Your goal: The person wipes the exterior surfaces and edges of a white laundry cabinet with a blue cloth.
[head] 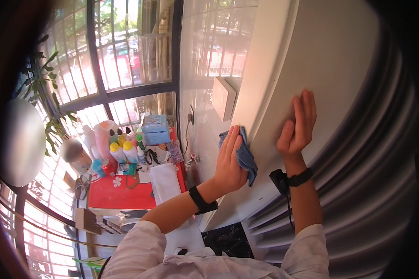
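My left hand point(230, 164) presses a folded blue cloth point(246, 157) against the edge of a pale door frame or panel point(265, 62), with its fingers pointing up and lying over the cloth. To the right, my right hand point(298, 125) rests on the broad pale surface beside that edge, its fingers extended and the thumb a little apart, holding nothing. Each wrist wears a black strap. Just above the cloth, a square white box-like fitting point(224, 98) juts from the glossy tiled wall point(199, 62).
On the left, a red-topped table point(122, 195) bears several bottles, blue boxes point(155, 129) and a white towel point(166, 181). Barred windows point(132, 52) and a leafy plant point(52, 118) stand beyond. Grey curtains point(356, 195) hang at the right. A dark threshold slab point(227, 240) lies below.
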The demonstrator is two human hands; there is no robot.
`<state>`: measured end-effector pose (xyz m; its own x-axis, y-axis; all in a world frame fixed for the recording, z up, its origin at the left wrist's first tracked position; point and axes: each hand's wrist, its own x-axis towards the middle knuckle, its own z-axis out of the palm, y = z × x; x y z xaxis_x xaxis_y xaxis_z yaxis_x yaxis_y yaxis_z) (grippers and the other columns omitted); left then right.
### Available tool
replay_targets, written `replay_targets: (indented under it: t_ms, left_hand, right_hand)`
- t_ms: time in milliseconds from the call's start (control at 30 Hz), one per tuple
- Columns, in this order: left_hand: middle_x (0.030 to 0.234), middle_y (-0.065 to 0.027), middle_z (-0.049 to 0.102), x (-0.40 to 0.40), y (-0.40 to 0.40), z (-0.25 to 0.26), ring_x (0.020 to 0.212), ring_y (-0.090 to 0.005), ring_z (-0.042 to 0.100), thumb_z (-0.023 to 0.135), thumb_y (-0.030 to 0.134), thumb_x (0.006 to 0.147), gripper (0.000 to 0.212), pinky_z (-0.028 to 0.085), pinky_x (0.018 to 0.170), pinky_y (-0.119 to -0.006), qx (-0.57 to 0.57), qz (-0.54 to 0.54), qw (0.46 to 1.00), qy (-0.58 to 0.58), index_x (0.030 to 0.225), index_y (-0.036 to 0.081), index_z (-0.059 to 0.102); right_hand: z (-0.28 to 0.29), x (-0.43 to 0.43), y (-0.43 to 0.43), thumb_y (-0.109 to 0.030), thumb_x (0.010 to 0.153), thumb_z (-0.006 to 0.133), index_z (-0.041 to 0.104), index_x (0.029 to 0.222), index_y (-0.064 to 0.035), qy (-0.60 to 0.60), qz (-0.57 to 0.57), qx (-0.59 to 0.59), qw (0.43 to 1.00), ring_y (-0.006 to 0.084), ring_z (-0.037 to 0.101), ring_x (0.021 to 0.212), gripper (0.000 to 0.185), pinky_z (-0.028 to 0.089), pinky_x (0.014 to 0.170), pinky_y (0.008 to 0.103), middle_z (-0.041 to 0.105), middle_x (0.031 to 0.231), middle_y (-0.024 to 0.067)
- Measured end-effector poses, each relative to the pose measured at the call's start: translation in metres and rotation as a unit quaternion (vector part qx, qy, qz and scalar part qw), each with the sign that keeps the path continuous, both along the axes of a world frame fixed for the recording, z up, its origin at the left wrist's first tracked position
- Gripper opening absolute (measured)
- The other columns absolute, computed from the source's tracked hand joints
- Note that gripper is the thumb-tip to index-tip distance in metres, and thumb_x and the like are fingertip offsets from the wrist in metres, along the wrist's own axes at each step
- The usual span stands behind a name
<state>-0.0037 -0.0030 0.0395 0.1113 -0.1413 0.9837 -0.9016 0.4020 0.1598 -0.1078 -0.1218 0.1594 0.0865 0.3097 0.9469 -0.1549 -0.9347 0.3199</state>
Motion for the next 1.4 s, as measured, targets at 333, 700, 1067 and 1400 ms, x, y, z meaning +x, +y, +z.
replay_targets:
  t_ms: [333,700,1067,1400]
  left_hand:
    - [0.148,-0.0359,0.016,0.020,-0.009,0.102,0.136,-0.0526,0.020,0.048,0.006,0.080,0.070,0.018,0.111,-0.052,-0.022,-0.074,0.997,-0.017,0.142,-0.011,0.018]
    - [0.146,-0.0377,0.019,0.009,-0.004,0.002,0.135,-0.0523,0.024,0.047,0.009,0.086,0.066,0.020,0.112,-0.051,0.037,-0.033,0.997,0.059,0.141,-0.013,0.018]
    - [0.142,-0.0165,0.043,-0.012,0.008,0.070,0.133,-0.0326,0.039,0.054,0.015,0.078,0.051,0.032,0.105,-0.042,0.084,0.217,0.946,-0.227,0.125,-0.005,0.054]
    - [0.145,-0.0122,0.042,-0.022,0.006,0.105,0.136,-0.0234,0.037,0.048,0.019,0.082,0.050,0.029,0.108,-0.035,0.103,0.257,0.929,-0.246,0.127,-0.002,0.052]
  right_hand:
    - [-0.001,-0.003,-0.003,-0.015,0.094,0.040,0.055,0.122,0.0096,-0.009,-0.001,-0.004,1.000,0.0444,0.044,0.126,0.040,0.034,0.106,0.0506,0.051,0.133,0.0259]
    - [-0.004,-0.002,0.002,-0.011,0.092,0.042,0.056,0.122,0.0092,-0.003,-0.004,0.007,1.000,0.0430,0.044,0.127,0.039,0.035,0.106,0.0492,0.052,0.131,0.0248]
    - [-0.001,-0.008,-0.003,-0.003,0.090,0.040,0.057,0.119,0.0082,0.006,0.092,0.062,0.994,0.0412,0.045,0.126,0.035,0.037,0.105,0.0477,0.051,0.133,0.0236]
    - [-0.070,-0.015,0.073,-0.012,0.088,0.048,0.055,0.115,0.0041,0.011,0.218,0.131,0.967,0.0371,0.051,0.109,0.032,0.043,0.094,0.0452,0.052,0.118,0.0218]
